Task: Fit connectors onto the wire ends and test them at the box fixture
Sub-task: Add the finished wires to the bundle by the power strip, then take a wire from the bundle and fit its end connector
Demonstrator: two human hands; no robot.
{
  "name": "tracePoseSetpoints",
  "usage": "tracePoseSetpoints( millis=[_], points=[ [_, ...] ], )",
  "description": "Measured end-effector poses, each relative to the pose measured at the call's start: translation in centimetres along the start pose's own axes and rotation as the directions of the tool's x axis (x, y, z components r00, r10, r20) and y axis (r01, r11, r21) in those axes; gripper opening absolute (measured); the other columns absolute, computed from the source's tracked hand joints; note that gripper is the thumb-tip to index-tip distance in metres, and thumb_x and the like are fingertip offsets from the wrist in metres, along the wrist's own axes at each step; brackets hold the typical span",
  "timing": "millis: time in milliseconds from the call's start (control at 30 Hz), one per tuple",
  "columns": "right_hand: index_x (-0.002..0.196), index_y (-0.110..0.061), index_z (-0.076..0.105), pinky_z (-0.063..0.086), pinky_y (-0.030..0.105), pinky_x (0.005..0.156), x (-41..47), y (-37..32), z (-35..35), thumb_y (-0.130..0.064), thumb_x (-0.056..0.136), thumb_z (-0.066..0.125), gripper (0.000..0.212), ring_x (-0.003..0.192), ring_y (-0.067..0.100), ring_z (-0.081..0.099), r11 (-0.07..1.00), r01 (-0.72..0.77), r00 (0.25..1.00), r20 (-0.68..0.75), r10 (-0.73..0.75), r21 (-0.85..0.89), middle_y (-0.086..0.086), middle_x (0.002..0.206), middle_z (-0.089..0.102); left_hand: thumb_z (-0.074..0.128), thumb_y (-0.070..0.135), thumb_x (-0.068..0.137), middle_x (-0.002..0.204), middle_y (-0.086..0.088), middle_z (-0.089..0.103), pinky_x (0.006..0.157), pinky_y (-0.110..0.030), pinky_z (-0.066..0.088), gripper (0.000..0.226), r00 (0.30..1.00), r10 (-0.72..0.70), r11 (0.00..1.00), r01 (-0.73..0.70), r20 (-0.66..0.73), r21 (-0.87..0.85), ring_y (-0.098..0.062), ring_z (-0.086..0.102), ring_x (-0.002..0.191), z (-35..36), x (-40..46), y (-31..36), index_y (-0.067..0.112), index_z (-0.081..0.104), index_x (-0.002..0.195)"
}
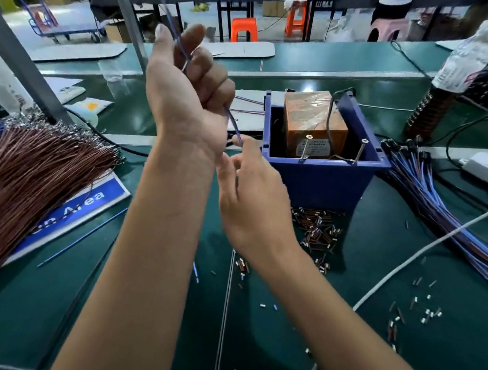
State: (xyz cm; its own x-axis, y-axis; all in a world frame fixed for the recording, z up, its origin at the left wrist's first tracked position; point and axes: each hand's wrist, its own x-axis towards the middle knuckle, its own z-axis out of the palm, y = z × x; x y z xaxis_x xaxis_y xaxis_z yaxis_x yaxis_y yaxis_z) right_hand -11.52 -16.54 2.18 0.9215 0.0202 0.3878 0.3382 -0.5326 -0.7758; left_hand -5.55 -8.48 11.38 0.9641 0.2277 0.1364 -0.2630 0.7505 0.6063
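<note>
The left hand (pixel 186 92) is raised, fingers curled around a thin blue wire (pixel 233 125) to keep it taut. The right hand (pixel 253 197) pinches the wire's lower end, just at 9 o'clock of the blue box (pixel 325 179), likely for testing. Loose connectors (pixel 318 228) lie on the tabletop (pixel 284 319).

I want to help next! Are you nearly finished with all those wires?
Not nearly. Some look done: a bundle of blue wires lies right of the blue box. In hand: my left hand holds one wire while my right hand pinches its end. Left: the big brown pile.
</note>
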Motion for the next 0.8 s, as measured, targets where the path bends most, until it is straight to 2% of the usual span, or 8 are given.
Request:
tracePoseSetpoints(
  millis=[133, 233, 333, 433, 500, 667, 733, 800],
  points=[
    [0.095, -0.013, 0.068, 0.051, 0.042, 0.063, 0.0, 1.6, -4.0, -0.03, 0.113, 0.044, 0.035, 0.058, 0.014, 0.062, 0.978, 0.023, 1.0, -0.025, -0.018, 0.207, -0.004, 0.064, 0.066, 0.032, 0.043, 0.111, 0.06, 0.003, 0.032, 0.046, -0.024, 0.014, 0.048, 0.999, -0.024, 0.994, 0.028, 0.04, -0.105, -0.01, 0.019, 0.049, 0.2, -0.4, -0.8, 0.011, 0.056, 0.085],
    [0.092, -0.013, 0.073, 0.035, 0.025, 0.053, 0.7, 4.9, -7.4, -0.024, 0.111, 0.048, 0.033, 0.048, 0.005, 0.043, 0.992, 0.032, 0.995, 0.094, -0.043, 0.12, -0.011, 0.053, 0.05, 0.03, 0.044, 0.111, 0.063, 0.003, 0.034, 0.048, -0.024, 0.015, 0.049, 0.999, -0.032, 0.997, 0.031, -0.013, -0.072, -0.01, 0.022, 0.05, -0.2, 0.0, -1.4, 0.013, 0.057, 0.085],
    [0.098, -0.018, 0.075, 0.034, 0.019, 0.048, 0.6, 8.3, -10.0, -0.021, 0.11, 0.052, 0.026, 0.046, 0.005, 0.042, 0.997, 0.021, 0.96, 0.275, -0.042, 0.078, -0.006, 0.054, 0.056, 0.025, 0.038, 0.114, 0.057, 0.005, 0.029, 0.044, -0.022, 0.014, 0.048, 0.998, 0.055, 0.998, -0.055, -0.042, -0.006, -0.01, 0.017, 0.048, -1.0, 0.4, -1.6, 0.014, 0.054, 0.085],
    [0.104, -0.019, 0.074, 0.043, 0.027, 0.05, -0.2, 11.0, -11.7, -0.015, 0.106, 0.059, 0.016, 0.05, 0.008, 0.051, 0.994, 0.051, 0.984, 0.165, -0.067, 0.099, -0.003, 0.066, 0.068, 0.026, 0.038, 0.114, 0.058, 0.005, 0.024, 0.043, -0.023, 0.014, 0.047, 0.99, 0.099, 0.978, -0.117, 0.105, 0.176, -0.01, 0.014, 0.049, -2.5, 0.2, -1.7, 0.015, 0.053, 0.084],
    [0.098, -0.019, 0.073, 0.043, 0.017, 0.054, -0.4, 12.2, -12.8, -0.013, 0.101, 0.067, 0.01, 0.052, 0.005, 0.056, 0.99, 0.065, 0.995, 0.062, -0.073, 0.128, -0.004, 0.07, 0.072, 0.027, 0.036, 0.114, 0.059, 0.004, 0.025, 0.045, -0.023, 0.014, 0.047, 0.964, 0.05, 0.917, -0.148, 0.262, 0.37, -0.011, 0.016, 0.049, -3.7, -0.5, -2.1, 0.015, 0.056, 0.084],
    [0.088, -0.019, 0.077, 0.044, 0.007, 0.063, -0.6, 13.5, -13.6, -0.013, 0.094, 0.077, 0.008, 0.058, 0.002, 0.063, 0.972, 0.112, 0.993, 0.008, -0.116, 0.206, -0.004, 0.073, 0.076, 0.034, 0.033, 0.11, 0.074, -0.002, 0.062, 0.042, -0.019, 0.027, 0.045, 0.772, -0.276, 0.652, -0.288, 0.573, 0.702, -0.008, 0.034, 0.044, -3.8, -4.2, -6.0, 0.009, 0.07, 0.097],
    [0.089, -0.022, 0.08, 0.05, 0.014, 0.066, -1.0, 13.6, -13.2, -0.015, 0.092, 0.079, 0.008, 0.063, 0.004, 0.067, 0.972, 0.107, 0.99, 0.063, -0.123, 0.211, -0.004, 0.075, 0.077, 0.043, 0.029, 0.107, 0.087, 0.002, 0.068, 0.058, -0.026, 0.049, 0.038, 0.702, -0.285, 0.383, -0.541, 0.653, 0.749, -0.012, 0.059, 0.063, -3.1, -5.9, -8.4, 0.006, 0.073, 0.102],
    [0.087, -0.025, 0.08, 0.051, 0.015, 0.067, -1.2, 13.8, -13.1, -0.013, 0.091, 0.076, 0.013, 0.067, 0.002, 0.067, 0.967, 0.121, 0.986, 0.081, -0.142, 0.226, -0.009, 0.076, 0.076, 0.047, 0.031, 0.105, 0.097, 0.001, 0.065, 0.074, -0.041, 0.053, 0.033, 0.671, -0.244, 0.025, -0.717, 0.7, 0.696, -0.026, 0.066, 0.085, -2.9, -7.4, -10.7, 0.012, 0.072, 0.114]
  ],
)
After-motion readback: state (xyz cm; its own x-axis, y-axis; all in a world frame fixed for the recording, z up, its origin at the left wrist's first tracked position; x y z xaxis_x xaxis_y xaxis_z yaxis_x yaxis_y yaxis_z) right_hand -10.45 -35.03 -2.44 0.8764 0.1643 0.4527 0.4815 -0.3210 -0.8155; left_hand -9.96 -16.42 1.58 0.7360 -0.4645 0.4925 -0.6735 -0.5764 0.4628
